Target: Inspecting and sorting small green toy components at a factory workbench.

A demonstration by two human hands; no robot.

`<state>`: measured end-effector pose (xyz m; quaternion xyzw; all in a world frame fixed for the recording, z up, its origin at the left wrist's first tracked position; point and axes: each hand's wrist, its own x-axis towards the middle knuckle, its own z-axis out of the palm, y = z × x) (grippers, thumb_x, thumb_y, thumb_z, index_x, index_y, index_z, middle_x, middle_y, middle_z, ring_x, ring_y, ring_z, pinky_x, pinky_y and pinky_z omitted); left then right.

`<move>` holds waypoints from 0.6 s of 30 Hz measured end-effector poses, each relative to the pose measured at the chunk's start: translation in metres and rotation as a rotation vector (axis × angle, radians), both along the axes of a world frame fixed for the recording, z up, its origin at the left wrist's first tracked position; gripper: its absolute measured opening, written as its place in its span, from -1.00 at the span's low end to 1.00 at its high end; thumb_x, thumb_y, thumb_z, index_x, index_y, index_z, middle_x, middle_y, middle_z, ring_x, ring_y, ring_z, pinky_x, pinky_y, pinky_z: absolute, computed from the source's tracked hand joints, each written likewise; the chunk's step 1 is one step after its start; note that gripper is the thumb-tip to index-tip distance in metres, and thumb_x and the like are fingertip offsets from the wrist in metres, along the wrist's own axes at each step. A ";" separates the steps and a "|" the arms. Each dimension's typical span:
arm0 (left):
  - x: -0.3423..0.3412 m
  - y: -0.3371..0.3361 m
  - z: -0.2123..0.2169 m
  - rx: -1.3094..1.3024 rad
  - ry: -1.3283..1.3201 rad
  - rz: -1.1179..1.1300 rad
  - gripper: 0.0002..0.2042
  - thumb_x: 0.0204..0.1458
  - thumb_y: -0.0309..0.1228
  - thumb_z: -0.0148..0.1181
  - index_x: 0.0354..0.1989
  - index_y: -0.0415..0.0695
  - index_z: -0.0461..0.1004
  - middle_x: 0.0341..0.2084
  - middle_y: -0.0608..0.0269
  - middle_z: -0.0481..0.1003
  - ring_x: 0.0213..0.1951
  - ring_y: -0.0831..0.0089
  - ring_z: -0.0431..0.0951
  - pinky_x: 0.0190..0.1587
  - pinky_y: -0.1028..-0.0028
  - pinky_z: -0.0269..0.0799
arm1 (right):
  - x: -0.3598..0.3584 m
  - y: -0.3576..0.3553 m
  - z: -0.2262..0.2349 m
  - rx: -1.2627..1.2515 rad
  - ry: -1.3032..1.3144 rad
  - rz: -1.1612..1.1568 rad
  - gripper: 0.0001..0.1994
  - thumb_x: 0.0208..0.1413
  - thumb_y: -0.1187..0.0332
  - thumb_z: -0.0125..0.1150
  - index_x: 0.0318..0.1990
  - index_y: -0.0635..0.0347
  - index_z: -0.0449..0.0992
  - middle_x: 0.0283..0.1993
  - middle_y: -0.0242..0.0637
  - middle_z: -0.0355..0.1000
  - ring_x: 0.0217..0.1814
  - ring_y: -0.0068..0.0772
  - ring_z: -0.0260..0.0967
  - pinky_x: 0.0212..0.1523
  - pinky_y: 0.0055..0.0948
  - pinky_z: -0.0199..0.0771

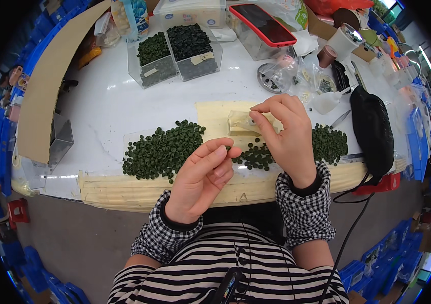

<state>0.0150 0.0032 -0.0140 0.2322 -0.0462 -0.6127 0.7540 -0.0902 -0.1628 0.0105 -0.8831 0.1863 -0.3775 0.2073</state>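
Observation:
My left hand (201, 177) is closed, pinching a small dark green round piece (228, 148) between thumb and fingertips. To its left spreads a large pile of the same dark green, cap-like pieces (162, 152). My right hand (287, 134) is held in a pinch above a small block wrapped in yellowish tape (237, 121). What its fingertips hold, if anything, is too small to make out. Under and between the hands lies a loose cluster of green pieces (258, 158). Another pile of green pieces (330, 144) lies just right of my right wrist.
Two clear bins (199, 68) of dark pieces stand at the back. A phone in a red case (263, 25) rests on a clear box. Tweezers (340, 118) and a black pouch (372, 129) lie at right. A cardboard sheet (48, 86) stands at left; padding (119, 192) lines the front edge.

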 end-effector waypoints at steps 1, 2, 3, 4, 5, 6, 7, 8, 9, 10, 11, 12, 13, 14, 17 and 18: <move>0.000 -0.001 0.000 0.004 -0.003 -0.001 -0.79 0.21 -0.48 0.04 -0.01 -0.21 0.45 -0.26 0.24 0.51 -0.50 0.69 0.22 -0.43 0.67 0.18 | -0.002 0.000 0.000 0.000 -0.005 0.001 -0.92 -0.05 0.47 0.32 -0.39 0.25 0.56 -0.36 -0.27 0.40 -0.26 -0.20 0.31 -0.23 -0.31 0.33; 0.001 -0.001 0.000 0.008 -0.007 0.002 -0.79 0.21 -0.48 0.04 -0.01 -0.21 0.45 -0.26 0.25 0.50 -0.50 0.69 0.21 -0.43 0.67 0.17 | -0.003 -0.001 0.000 0.001 -0.012 0.007 -0.92 -0.05 0.48 0.32 -0.38 0.25 0.56 -0.36 -0.27 0.40 -0.27 -0.21 0.32 -0.24 -0.33 0.33; 0.001 -0.001 0.000 0.012 -0.011 0.006 -0.79 0.22 -0.48 0.04 -0.01 -0.21 0.45 -0.27 0.26 0.50 -0.50 0.69 0.20 -0.44 0.67 0.16 | -0.004 0.000 0.000 0.001 -0.018 0.012 -0.92 -0.06 0.49 0.33 -0.38 0.25 0.57 -0.35 -0.28 0.41 -0.27 -0.23 0.33 -0.24 -0.35 0.33; 0.001 0.000 0.000 0.013 -0.016 0.002 -0.79 0.22 -0.47 0.04 -0.02 -0.21 0.45 -0.27 0.27 0.50 -0.50 0.69 0.20 -0.44 0.67 0.16 | -0.006 0.003 0.005 0.013 -0.108 -0.030 -0.91 -0.05 0.50 0.33 -0.36 0.25 0.58 -0.35 -0.28 0.42 -0.27 -0.26 0.34 -0.23 -0.38 0.33; 0.000 0.000 -0.001 0.014 -0.023 0.000 -0.80 0.22 -0.46 0.04 -0.02 -0.20 0.45 -0.28 0.27 0.50 -0.50 0.69 0.20 -0.44 0.67 0.15 | -0.009 0.008 0.014 0.026 -0.200 -0.070 -0.91 -0.05 0.51 0.33 -0.34 0.25 0.59 -0.34 -0.28 0.43 -0.27 -0.29 0.35 -0.23 -0.41 0.34; 0.000 0.000 -0.002 0.016 -0.029 -0.002 -0.80 0.23 -0.46 0.04 -0.03 -0.20 0.46 -0.28 0.28 0.50 -0.51 0.69 0.19 -0.44 0.67 0.15 | -0.011 0.013 0.021 0.040 -0.291 -0.111 -0.90 -0.05 0.52 0.33 -0.33 0.25 0.59 -0.33 -0.27 0.43 -0.27 -0.32 0.36 -0.23 -0.44 0.34; -0.001 0.000 -0.003 -0.007 -0.028 -0.008 -0.80 0.23 -0.44 0.04 -0.02 -0.20 0.45 -0.29 0.29 0.50 -0.51 0.69 0.19 -0.44 0.68 0.15 | -0.014 0.016 0.024 0.101 -0.309 -0.056 -0.89 -0.04 0.52 0.34 -0.31 0.26 0.60 -0.33 -0.27 0.44 -0.26 -0.35 0.36 -0.21 -0.46 0.34; -0.001 0.000 -0.006 -0.031 -0.028 -0.018 -0.79 0.23 -0.43 0.05 -0.01 -0.19 0.45 -0.30 0.30 0.50 -0.51 0.69 0.18 -0.44 0.68 0.14 | -0.017 0.018 0.025 0.161 -0.328 -0.005 -0.88 -0.04 0.52 0.34 -0.30 0.26 0.60 -0.32 -0.27 0.44 -0.25 -0.37 0.37 -0.20 -0.48 0.33; 0.000 0.000 -0.008 -0.054 -0.029 -0.028 -0.78 0.23 -0.41 0.05 0.00 -0.19 0.45 -0.30 0.31 0.51 -0.51 0.69 0.18 -0.44 0.68 0.14 | -0.019 0.020 0.026 0.221 -0.347 0.047 -0.87 -0.03 0.53 0.34 -0.29 0.27 0.60 -0.31 -0.26 0.45 -0.24 -0.40 0.37 -0.19 -0.50 0.33; 0.000 0.001 -0.009 -0.067 -0.035 -0.040 -0.78 0.23 -0.40 0.06 -0.01 -0.19 0.46 -0.31 0.32 0.51 -0.51 0.69 0.18 -0.44 0.68 0.14 | -0.018 0.023 0.025 0.317 -0.354 0.105 -0.89 -0.01 0.52 0.33 -0.29 0.29 0.59 -0.32 -0.27 0.44 -0.23 -0.43 0.37 -0.17 -0.52 0.33; 0.000 0.002 -0.010 -0.080 -0.037 -0.055 -0.78 0.23 -0.39 0.07 -0.01 -0.19 0.46 -0.31 0.33 0.51 -0.51 0.69 0.17 -0.44 0.68 0.13 | -0.019 0.026 0.024 0.365 -0.357 0.128 -0.89 0.00 0.52 0.32 -0.29 0.29 0.59 -0.31 -0.27 0.44 -0.22 -0.43 0.37 -0.17 -0.52 0.33; 0.000 0.003 -0.010 -0.094 -0.040 -0.069 -0.77 0.23 -0.38 0.07 -0.02 -0.19 0.47 -0.32 0.33 0.51 -0.51 0.69 0.17 -0.44 0.68 0.13 | -0.020 0.028 0.024 0.414 -0.360 0.152 -0.89 0.00 0.52 0.32 -0.29 0.29 0.59 -0.31 -0.27 0.44 -0.22 -0.44 0.36 -0.17 -0.52 0.33; 0.000 0.003 -0.009 -0.076 -0.047 -0.071 -0.78 0.22 -0.38 0.08 -0.03 -0.20 0.48 -0.33 0.34 0.52 -0.51 0.69 0.17 -0.44 0.68 0.12 | -0.020 0.031 0.024 0.463 -0.363 0.176 -0.90 0.01 0.52 0.31 -0.29 0.29 0.58 -0.31 -0.28 0.45 -0.22 -0.45 0.36 -0.17 -0.52 0.33; -0.001 0.003 -0.005 -0.055 -0.055 -0.072 -0.78 0.22 -0.37 0.09 -0.05 -0.20 0.48 -0.34 0.34 0.52 -0.52 0.69 0.16 -0.44 0.68 0.12 | -0.021 0.034 0.024 0.491 -0.351 0.187 -0.91 0.04 0.51 0.29 -0.29 0.29 0.57 -0.31 -0.29 0.45 -0.23 -0.46 0.36 -0.17 -0.52 0.33; -0.002 0.004 -0.002 -0.038 -0.078 -0.080 -0.79 0.21 -0.36 0.11 -0.09 -0.22 0.50 -0.36 0.33 0.53 -0.53 0.70 0.16 -0.45 0.68 0.11 | -0.019 0.037 0.023 0.495 -0.349 0.240 -0.92 0.09 0.48 0.25 -0.30 0.30 0.54 -0.32 -0.29 0.44 -0.28 -0.50 0.36 -0.22 -0.54 0.33; -0.002 0.004 -0.001 -0.041 -0.086 -0.084 -0.79 0.20 -0.36 0.11 -0.10 -0.22 0.50 -0.36 0.33 0.53 -0.53 0.70 0.16 -0.46 0.68 0.11 | -0.019 0.038 0.022 0.519 -0.336 0.261 -0.92 0.11 0.48 0.24 -0.29 0.30 0.53 -0.32 -0.29 0.44 -0.29 -0.52 0.37 -0.23 -0.55 0.35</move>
